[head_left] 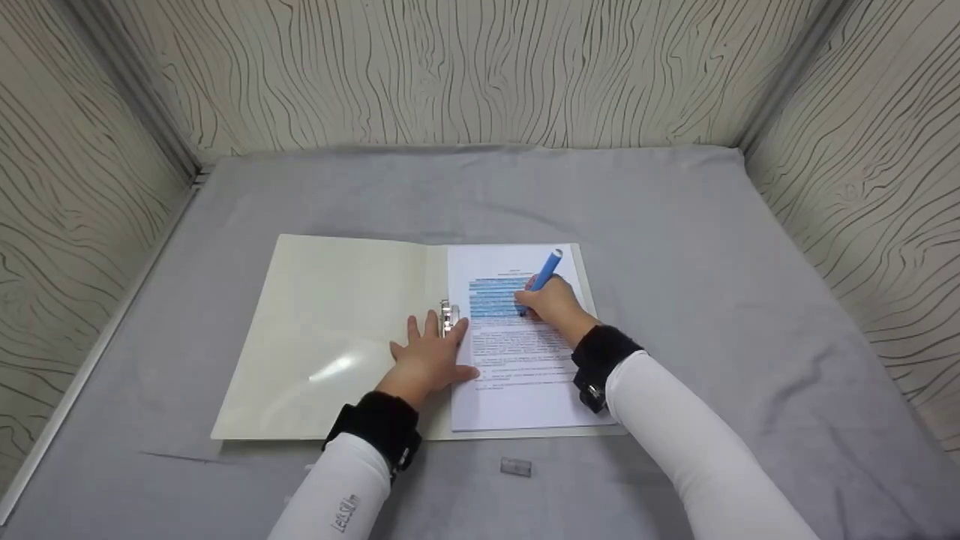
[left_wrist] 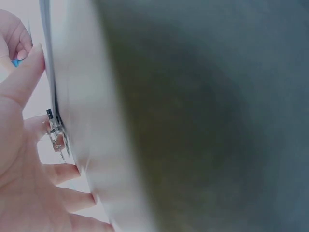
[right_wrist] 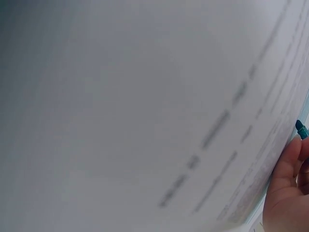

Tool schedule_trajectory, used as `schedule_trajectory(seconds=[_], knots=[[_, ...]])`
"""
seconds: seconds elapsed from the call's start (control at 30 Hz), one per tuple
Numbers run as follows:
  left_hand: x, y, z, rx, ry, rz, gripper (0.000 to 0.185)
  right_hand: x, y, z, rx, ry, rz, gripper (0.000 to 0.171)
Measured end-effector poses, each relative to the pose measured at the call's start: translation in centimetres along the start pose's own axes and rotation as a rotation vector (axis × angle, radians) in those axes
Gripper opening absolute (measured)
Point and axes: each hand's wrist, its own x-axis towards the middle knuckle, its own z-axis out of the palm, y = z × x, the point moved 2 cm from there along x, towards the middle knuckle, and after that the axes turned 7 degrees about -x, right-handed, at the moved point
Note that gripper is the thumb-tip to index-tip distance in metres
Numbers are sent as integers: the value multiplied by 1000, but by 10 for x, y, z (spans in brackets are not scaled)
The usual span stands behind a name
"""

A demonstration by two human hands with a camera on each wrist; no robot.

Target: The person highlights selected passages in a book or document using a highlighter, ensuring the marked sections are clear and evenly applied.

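Observation:
A blue marker (head_left: 547, 268) is pinched in my right hand (head_left: 556, 304), its dark tip (right_wrist: 299, 125) down at the printed page (head_left: 525, 405). Blue strokes (head_left: 495, 298) cover the upper lines of text. The pages lie on the right side of an opened cream folder (head_left: 337, 300). With fingers spread, my left hand (head_left: 429, 358) rests across the folder's spine and the left edge of the pages, beside the metal ring clip (head_left: 448, 315). In the left wrist view the clip (left_wrist: 57, 133) shows behind the fingers of that hand (left_wrist: 29, 179).
A small clear grey piece, perhaps a cap (head_left: 516, 466), lies on the grey cloth (head_left: 675, 225) in front of the folder. Wood-patterned panels (head_left: 465, 75) stand behind and at both sides.

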Motion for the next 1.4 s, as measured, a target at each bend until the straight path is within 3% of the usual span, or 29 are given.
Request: schedule_trajectory(seconds=[0.97, 1.4], knots=[[1, -2, 0, -27, 2, 9, 83, 1, 9, -8, 49, 1, 13, 18], [-1, -2, -1, -43, 2, 10, 83, 3, 12, -11, 14, 22, 10, 16]])
